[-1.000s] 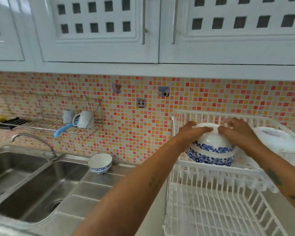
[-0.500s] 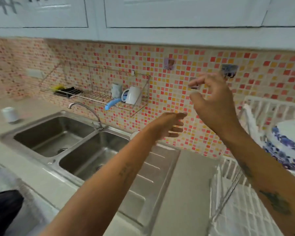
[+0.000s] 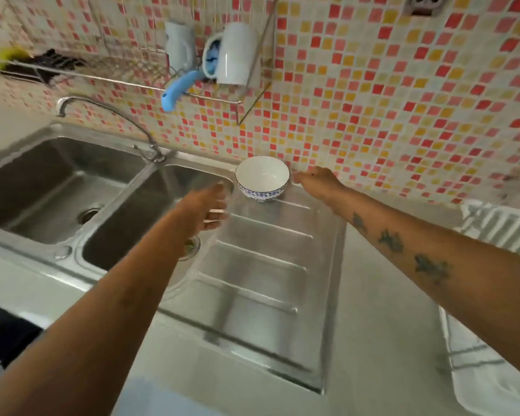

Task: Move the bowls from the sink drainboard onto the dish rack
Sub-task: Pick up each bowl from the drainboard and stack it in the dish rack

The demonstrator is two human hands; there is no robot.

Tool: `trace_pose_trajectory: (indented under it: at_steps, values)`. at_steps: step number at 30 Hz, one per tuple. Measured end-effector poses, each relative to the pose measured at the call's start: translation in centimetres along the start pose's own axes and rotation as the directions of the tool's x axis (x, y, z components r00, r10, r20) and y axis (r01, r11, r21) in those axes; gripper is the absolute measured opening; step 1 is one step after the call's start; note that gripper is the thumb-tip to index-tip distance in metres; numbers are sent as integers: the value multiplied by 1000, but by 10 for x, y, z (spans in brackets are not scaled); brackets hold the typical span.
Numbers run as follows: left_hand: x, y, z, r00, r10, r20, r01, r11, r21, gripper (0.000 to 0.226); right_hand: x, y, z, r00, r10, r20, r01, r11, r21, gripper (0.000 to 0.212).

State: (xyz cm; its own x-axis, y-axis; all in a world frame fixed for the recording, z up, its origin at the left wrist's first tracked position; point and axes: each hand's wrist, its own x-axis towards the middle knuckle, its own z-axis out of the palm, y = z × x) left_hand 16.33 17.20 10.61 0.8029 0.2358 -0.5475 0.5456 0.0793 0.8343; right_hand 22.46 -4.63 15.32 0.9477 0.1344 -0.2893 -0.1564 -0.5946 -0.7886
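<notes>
A small white bowl with a blue pattern (image 3: pixel 262 178) stands upright at the far end of the steel drainboard (image 3: pixel 261 274), close to the tiled wall. My left hand (image 3: pixel 206 207) hovers just left of the bowl, fingers apart, holding nothing. My right hand (image 3: pixel 318 182) reaches in from the right, its fingertips at the bowl's right rim; it holds nothing. The white dish rack (image 3: pixel 502 232) shows only as an edge at the far right.
Left of the drainboard lie two steel sink basins (image 3: pixel 57 187) with a curved faucet (image 3: pixel 114 115). A wire wall shelf (image 3: pixel 126 76) above carries a white mug (image 3: pixel 234 54), a blue-handled tool and a dark brush. Grey counter runs along the front and right.
Both hands let go of the large bowl on the rack and swung left to the drainboard. They now flank the small bowl; the view has turned left and down.
</notes>
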Motion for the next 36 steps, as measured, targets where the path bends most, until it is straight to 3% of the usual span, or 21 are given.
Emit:
trace_pose_trajectory:
  at_steps: [2, 5, 12, 16, 19, 22, 27, 28, 31, 34, 36]
  values:
    - [30, -4, -1, 1000, -10, -20, 10, 1000, 10, 34, 29, 11, 13, 997, 73, 13, -74, 996, 58, 47]
    - [72, 1, 7, 999, -32, -23, 32, 999, 4, 38, 73, 25, 33, 987, 158, 22, -159, 979, 131, 56]
    - [142, 16, 40, 990, -136, 27, 138, 951, -277, 44, 144, 43, 72, 965, 238, 107, -261, 907, 332, 71]
    - [149, 14, 58, 991, -121, 48, 130, 932, -340, 23, 156, 47, 89, 949, 266, 171, -315, 850, 423, 58]
    - [154, 9, 66, 993, -120, 15, 117, 927, -356, 43, 156, 51, 93, 951, 241, 193, -308, 776, 550, 43]
    - [152, 7, 71, 995, -97, -17, 88, 952, -294, 50, 150, 53, 91, 948, 280, 153, -311, 702, 640, 48]
    - [123, 3, 75, 989, -94, 118, 134, 906, -401, 34, 109, 55, 71, 949, 312, 51, -254, 654, 713, 50]
    - [118, 2, 74, 976, -137, 167, 198, 878, -435, 38, 97, 55, 65, 950, 312, 32, -235, 639, 732, 50]
    - [92, 5, 73, 903, -209, 374, 388, 769, -507, 81, 54, 53, 48, 960, 278, -43, -149, 630, 762, 53]
    - [35, 15, 84, 772, -72, 632, 457, 753, -472, 81, 3, 47, 28, 967, 179, -181, 12, 677, 735, 49]
    - [-8, 25, 95, 747, 8, 665, 429, 758, -491, 78, -35, 37, 7, 951, 86, -297, 144, 728, 671, 51]
